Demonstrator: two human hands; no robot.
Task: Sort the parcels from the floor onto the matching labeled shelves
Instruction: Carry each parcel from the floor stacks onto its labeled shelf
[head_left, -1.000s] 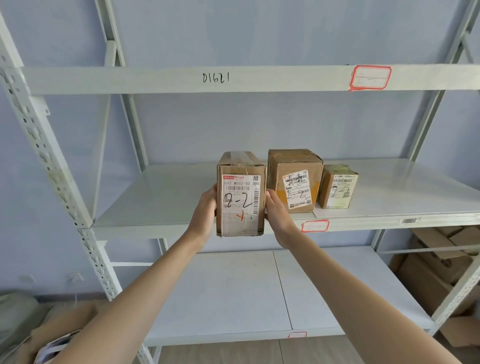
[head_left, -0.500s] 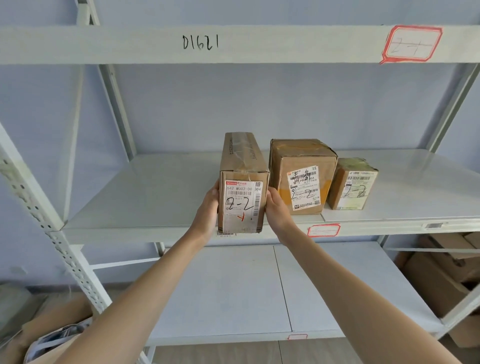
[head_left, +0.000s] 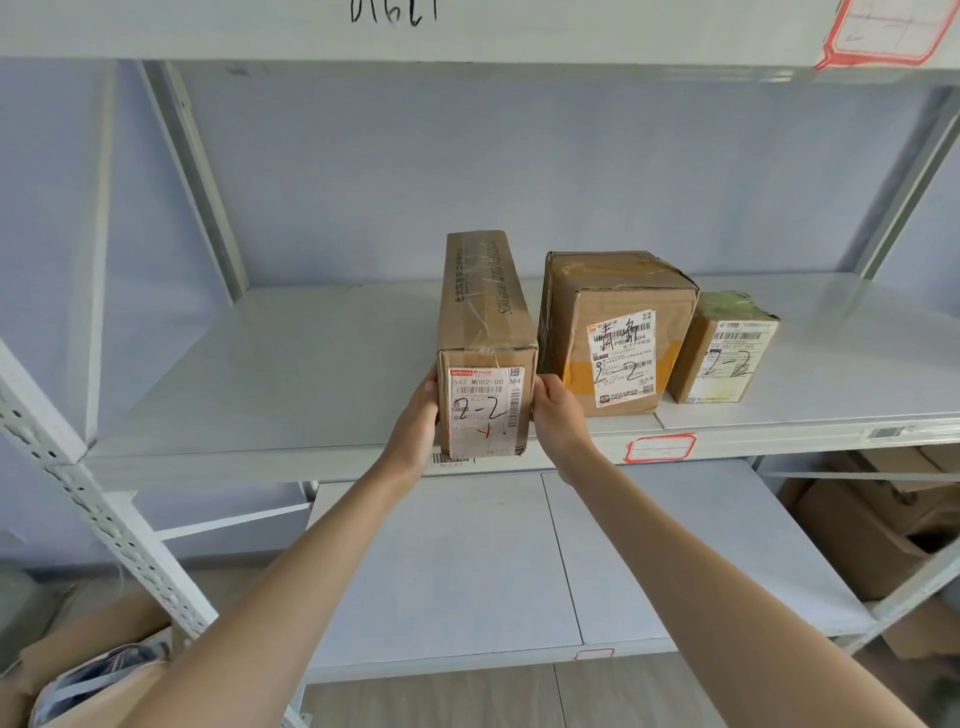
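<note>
Long brown cardboard parcel (head_left: 485, 343) marked 2-2, clasped by left hand (head_left: 415, 423) and right hand (head_left: 558, 418), overhung grey metal shelf (head_left: 270, 374) edge; early release risked tipping.

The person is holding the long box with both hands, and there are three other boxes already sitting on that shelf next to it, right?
Not quite. The head view shows only two other boxes on that shelf: a big box and a small box. The rest is right: the left hand and right hand hold the long box by its sides.
</note>
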